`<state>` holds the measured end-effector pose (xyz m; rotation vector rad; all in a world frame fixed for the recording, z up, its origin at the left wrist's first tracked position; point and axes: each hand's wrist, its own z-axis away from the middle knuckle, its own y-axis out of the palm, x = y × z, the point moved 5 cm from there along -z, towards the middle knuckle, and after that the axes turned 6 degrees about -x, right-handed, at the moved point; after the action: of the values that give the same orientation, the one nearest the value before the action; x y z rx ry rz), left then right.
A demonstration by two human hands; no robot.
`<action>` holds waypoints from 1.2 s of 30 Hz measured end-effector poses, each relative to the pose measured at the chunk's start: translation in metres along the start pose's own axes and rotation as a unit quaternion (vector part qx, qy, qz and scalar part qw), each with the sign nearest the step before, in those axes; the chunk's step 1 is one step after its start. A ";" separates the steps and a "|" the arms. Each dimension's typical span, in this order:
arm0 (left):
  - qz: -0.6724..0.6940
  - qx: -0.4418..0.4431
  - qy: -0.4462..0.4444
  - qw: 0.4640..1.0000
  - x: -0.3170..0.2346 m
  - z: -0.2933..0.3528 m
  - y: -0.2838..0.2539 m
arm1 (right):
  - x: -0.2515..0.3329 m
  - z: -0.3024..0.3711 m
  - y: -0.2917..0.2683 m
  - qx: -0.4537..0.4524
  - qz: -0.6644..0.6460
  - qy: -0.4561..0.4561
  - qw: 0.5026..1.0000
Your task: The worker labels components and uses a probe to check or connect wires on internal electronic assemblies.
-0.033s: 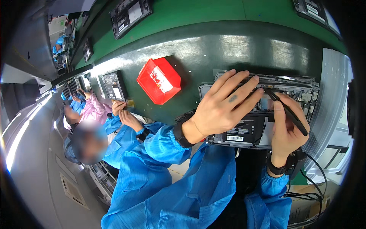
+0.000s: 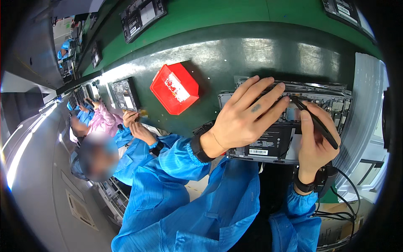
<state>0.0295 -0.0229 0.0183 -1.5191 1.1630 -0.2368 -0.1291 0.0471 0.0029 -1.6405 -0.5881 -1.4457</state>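
An opened laptop base (image 2: 239,154) lies in front of me, with its circuit board and a black battery (image 2: 268,140) exposed. My left hand (image 2: 245,117) rests across its left part, fingers stretched out toward the far edge and holding nothing. Between the fingers and thumb of my right hand (image 2: 315,147) is a pair of black tweezers (image 2: 321,126). Their tips point at the board close to my left index fingertip. What the tips touch is too small to make out. Both hands cover parts of the board and battery.
A red plastic bin (image 2: 189,86) stands on the green workbench (image 2: 218,50), left of the laptop. Clear plastic trays (image 2: 361,96) are stacked at the right. Other opened laptop bases (image 2: 145,19) lie farther off. On my left a co-worker (image 2: 134,155) sits by another laptop base (image 2: 125,94).
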 end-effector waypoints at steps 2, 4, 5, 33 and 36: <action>-0.004 -0.009 0.006 1.000 0.000 -0.001 -0.002 | 0.000 -0.001 0.002 -0.012 -0.016 -0.008 1.000; 0.003 -0.009 0.001 1.000 0.000 -0.002 -0.002 | 0.002 -0.001 0.003 -0.023 -0.032 -0.017 0.999; 0.010 -0.010 -0.003 1.000 0.000 -0.002 -0.002 | 0.004 -0.002 0.003 -0.016 -0.020 -0.014 1.000; 0.265 -0.159 -0.480 0.821 -0.012 0.115 -0.004 | -0.065 0.035 -0.102 -0.028 -0.159 0.021 0.987; 0.309 -0.152 -0.537 0.770 -0.018 0.121 -0.011 | -0.061 0.034 -0.094 -0.060 -0.136 0.072 0.986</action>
<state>0.1103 0.0661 -0.0044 -1.1102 0.6625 1.1907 -0.1991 0.1359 -0.0278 -1.5765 -0.6736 -1.8141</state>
